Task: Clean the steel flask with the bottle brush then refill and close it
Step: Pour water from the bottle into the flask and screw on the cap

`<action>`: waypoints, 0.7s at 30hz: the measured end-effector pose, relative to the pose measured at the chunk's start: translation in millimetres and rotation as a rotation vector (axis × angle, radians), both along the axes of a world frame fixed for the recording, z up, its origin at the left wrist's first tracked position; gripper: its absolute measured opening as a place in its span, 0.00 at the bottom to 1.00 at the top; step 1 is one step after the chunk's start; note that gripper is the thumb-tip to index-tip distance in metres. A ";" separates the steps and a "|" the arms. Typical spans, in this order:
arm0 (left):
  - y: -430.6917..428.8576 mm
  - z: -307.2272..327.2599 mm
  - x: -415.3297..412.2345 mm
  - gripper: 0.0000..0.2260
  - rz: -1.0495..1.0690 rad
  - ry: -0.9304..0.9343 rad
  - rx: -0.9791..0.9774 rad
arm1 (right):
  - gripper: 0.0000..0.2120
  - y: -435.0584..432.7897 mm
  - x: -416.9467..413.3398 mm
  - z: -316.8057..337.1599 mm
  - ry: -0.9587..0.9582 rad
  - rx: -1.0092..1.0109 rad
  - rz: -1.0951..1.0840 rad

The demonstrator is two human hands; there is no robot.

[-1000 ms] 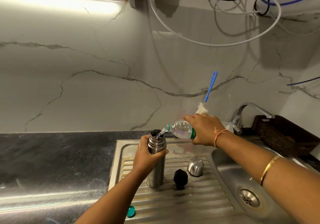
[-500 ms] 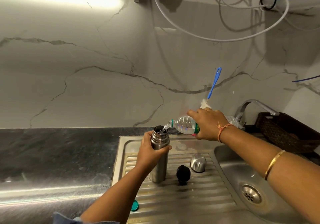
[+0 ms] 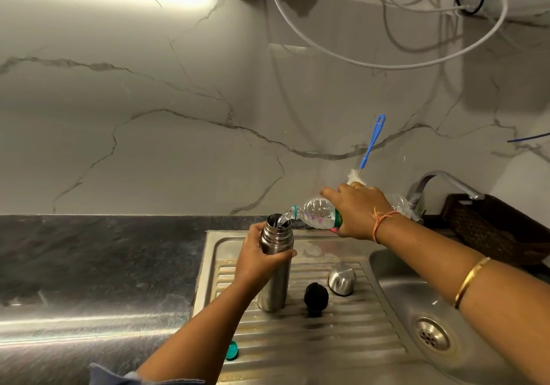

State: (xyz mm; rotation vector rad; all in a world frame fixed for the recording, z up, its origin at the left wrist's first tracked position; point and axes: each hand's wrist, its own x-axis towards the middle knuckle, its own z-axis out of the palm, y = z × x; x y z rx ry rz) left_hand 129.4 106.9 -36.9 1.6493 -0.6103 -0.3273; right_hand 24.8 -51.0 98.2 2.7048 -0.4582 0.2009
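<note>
The steel flask [image 3: 275, 277] stands upright and uncapped on the ribbed drainboard [image 3: 312, 343]. My left hand [image 3: 257, 261] grips its upper body. My right hand [image 3: 355, 213] holds a clear plastic water bottle [image 3: 317, 213] tipped nearly level, and water streams from its neck into the flask's mouth. The black stopper [image 3: 316, 295] and the steel cup lid [image 3: 342, 279] sit on the drainboard to the right of the flask. The bottle brush [image 3: 370, 143], blue-handled with white bristles, leans against the wall behind my right hand.
A green bottle cap [image 3: 232, 350] lies at the drainboard's front left edge. The sink basin with its drain [image 3: 431, 333] is at the right, under a tap [image 3: 440, 181]. A dark woven basket [image 3: 488, 227] sits behind it. Hoses hang overhead; dark counter [image 3: 89, 265] lies left.
The pouring goes on with both hands in about the same grip and place. The view has shifted slightly, so everything sits a little to the right and lower in frame.
</note>
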 end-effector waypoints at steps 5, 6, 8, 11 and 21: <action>-0.5 -0.7 0.2 0.29 -0.003 0.005 -0.004 | 0.32 -1.5 0.2 -1.2 0.001 -0.007 -0.002; -0.6 -0.4 0.0 0.29 -0.004 0.007 -0.006 | 0.32 -1.7 0.1 -1.4 0.001 -0.006 -0.002; -0.4 0.5 -0.7 0.29 -0.006 0.010 -0.011 | 0.32 -1.9 0.2 -1.3 -0.001 -0.011 0.001; 0.2 1.1 -1.2 0.29 -0.010 0.010 -0.009 | 0.32 -2.0 0.6 -0.9 0.003 -0.009 0.000; 1.5 1.3 -1.1 0.28 -0.016 0.010 -0.007 | 0.33 -0.1 -0.1 1.5 0.014 -0.015 -0.009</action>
